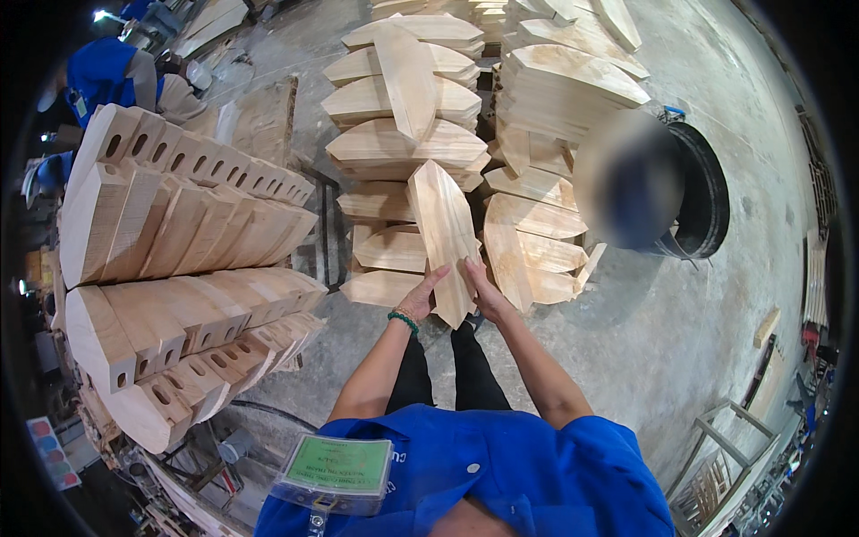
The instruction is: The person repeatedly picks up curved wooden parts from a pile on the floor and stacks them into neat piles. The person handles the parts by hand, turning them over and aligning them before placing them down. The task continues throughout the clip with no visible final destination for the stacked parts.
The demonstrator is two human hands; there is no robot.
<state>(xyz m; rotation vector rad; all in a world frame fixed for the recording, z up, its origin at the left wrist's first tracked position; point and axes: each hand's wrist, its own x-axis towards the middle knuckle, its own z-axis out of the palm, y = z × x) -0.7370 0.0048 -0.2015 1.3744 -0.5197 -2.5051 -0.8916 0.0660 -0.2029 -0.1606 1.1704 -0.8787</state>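
To the left, a tall stack of slotted wooden blocks (179,268) leans in rows. Ahead, piles of pale curved boards (394,134) sit on the concrete floor (680,304). A black round bin (702,201) stands right; wooden frames (725,456) lie lower right.

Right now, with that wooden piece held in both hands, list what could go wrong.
1. The wooden piece is pinched only at its lower end by the left hand and right hand; it may tip or slip.
2. The stacks of cut pieces just beyond look uneven; a knock might topple some.
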